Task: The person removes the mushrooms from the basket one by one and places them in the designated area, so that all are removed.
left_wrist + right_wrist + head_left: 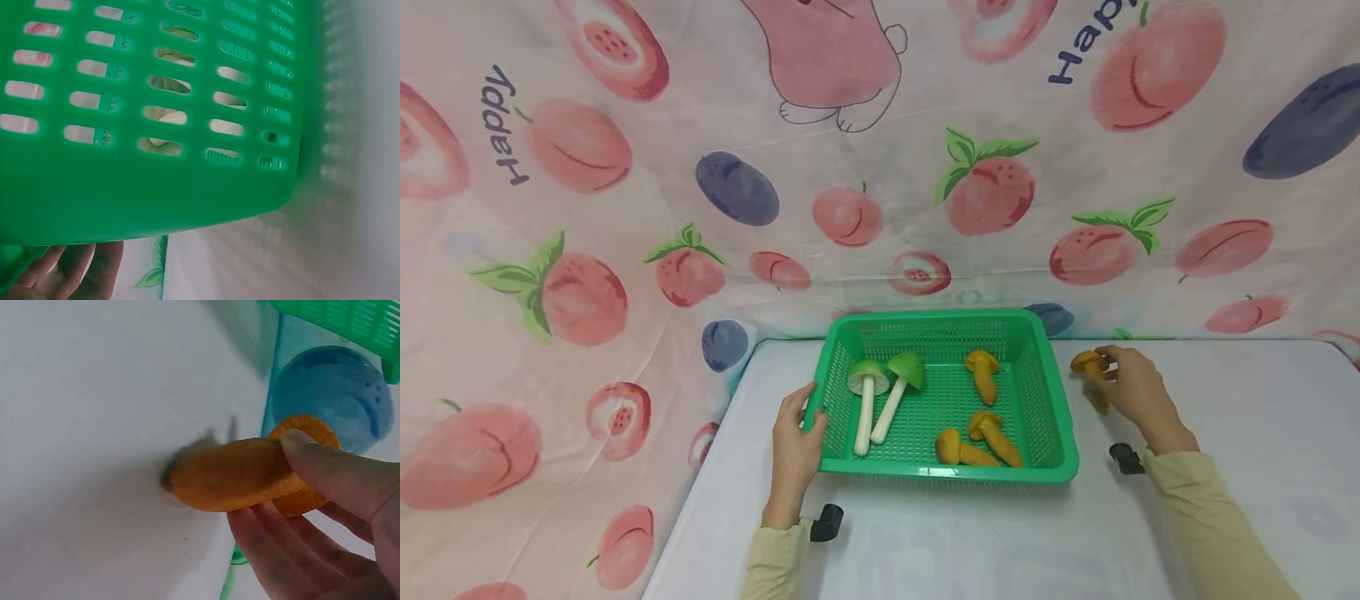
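Note:
A green plastic basket (951,473) stands on the white table. My left hand (796,446) holds its left rim; in the left wrist view the curled fingers (103,269) show past the rim beside the slotted wall. To the right of the basket, my right hand (1138,393) pinches a yellow-brown toy mushroom (228,475) between thumb and fingers, its cap (1087,361) toward the back and its stem end low by the tabletop. Whether the stem touches the table I cannot tell.
Inside the basket, two green-capped mushrooms (891,408) with white stems lean at the left. Yellow-brown mushrooms lie at the right, one farther back (983,379) and two near the front wall (996,433). A fruit-printed cloth (850,283) hangs behind the table.

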`<state>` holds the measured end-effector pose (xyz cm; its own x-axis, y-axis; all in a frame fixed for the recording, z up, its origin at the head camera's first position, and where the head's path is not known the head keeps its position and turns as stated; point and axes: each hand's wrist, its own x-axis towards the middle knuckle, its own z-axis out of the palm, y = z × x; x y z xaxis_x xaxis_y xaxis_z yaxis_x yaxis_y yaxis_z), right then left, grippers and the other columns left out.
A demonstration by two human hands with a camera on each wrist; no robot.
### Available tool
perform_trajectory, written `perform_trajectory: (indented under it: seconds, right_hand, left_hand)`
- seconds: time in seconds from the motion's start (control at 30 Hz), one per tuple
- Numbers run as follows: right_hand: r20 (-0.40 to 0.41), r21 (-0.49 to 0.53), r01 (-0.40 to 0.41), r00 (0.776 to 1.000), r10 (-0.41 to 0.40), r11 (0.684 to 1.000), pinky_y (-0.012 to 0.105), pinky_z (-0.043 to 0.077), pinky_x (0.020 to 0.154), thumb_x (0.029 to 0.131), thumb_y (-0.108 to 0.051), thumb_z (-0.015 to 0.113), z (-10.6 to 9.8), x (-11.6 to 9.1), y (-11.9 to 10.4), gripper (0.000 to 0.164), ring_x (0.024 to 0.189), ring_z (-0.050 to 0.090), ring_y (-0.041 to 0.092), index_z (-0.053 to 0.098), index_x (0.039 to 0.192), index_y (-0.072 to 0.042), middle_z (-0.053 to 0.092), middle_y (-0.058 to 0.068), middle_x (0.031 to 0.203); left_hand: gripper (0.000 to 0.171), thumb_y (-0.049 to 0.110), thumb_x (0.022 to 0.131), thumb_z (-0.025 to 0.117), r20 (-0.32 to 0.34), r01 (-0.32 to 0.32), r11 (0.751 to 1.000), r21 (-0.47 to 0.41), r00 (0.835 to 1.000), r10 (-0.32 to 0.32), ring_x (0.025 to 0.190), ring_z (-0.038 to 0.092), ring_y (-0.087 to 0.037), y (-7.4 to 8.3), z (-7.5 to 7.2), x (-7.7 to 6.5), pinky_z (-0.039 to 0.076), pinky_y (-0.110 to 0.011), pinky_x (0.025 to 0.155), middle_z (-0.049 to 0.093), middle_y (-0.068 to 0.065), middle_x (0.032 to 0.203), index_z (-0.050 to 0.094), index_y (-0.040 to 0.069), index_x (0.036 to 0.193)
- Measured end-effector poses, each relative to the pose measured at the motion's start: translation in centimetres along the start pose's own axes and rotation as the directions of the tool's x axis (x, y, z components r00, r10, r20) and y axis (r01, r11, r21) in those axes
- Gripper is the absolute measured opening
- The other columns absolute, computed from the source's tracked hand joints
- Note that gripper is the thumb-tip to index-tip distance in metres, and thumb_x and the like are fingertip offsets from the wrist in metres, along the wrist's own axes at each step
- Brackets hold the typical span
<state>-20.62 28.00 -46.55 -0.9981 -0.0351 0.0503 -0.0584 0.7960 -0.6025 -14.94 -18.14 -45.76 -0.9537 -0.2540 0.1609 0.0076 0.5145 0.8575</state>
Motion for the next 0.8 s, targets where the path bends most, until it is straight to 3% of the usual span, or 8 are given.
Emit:
perform_trajectory:
  seconds: [0.4, 0.8]
  right_hand:
    - [-0.008, -0.022, 0.006, 1.000, -0.006, 1.000, 0.053, 0.054, 0.072, 0.089, -0.011, 0.069, 0.55, 0.43, 0.80, 0.049, 0.096, 0.063, 0.049, 0.053, 0.127, 0.016, 0.056, 0.039, 0.120]
    - [-0.010, -0.054, -0.004, 1.000, 0.003, 0.999, 0.051, 0.052, 0.069, 0.090, -0.013, 0.070, 0.93, 0.76, 0.90, 0.047, 0.093, 0.063, 0.047, 0.056, 0.125, 0.015, 0.061, 0.035, 0.108]
  left_hand:
    - [0.046, 0.006, 0.097, 0.055, 0.000, -0.006, 1.000, 0.003, 1.000, 0.006, 0.111, 0.058, -0.029, 0.06, 0.11, -0.03, 0.052, -0.042, 0.083, 0.051, -0.011, 0.143, 0.053, 0.008, 0.143]
    - [0.046, 0.005, 0.096, 0.055, -0.011, -0.011, 1.000, 0.013, 1.000, 0.011, 0.111, 0.059, -0.029, -0.01, 0.02, -0.03, 0.052, -0.042, 0.082, 0.052, -0.011, 0.142, 0.054, 0.009, 0.142]
